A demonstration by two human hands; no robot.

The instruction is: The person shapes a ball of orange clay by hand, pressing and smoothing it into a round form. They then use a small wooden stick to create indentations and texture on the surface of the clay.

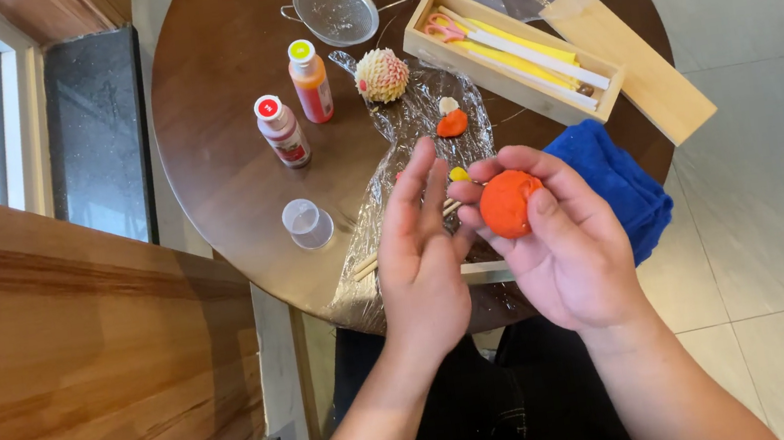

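Right hand (pixel 567 247) fingertips cupping orange clay ball (pixel 509 203), left hand (pixel 420 257) flat beside

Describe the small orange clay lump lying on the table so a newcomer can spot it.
On the round wooden table, find the crinkled plastic wrap at its middle. The orange clay lump lies there, right of the scaly cream ball, with a white bit touching its top.

The round surface (pixel 214 92) is dark wood, smooth and a bit shiny. On it lies crinkly clear plastic wrap (pixel 401 133), very glossy. Beside the wrap sits a pale wooden box (pixel 537 95) with a matt look, and a fluffy blue cloth (pixel 624 179). The orange ball (pixel 509 203) looks soft, matt, like clay.
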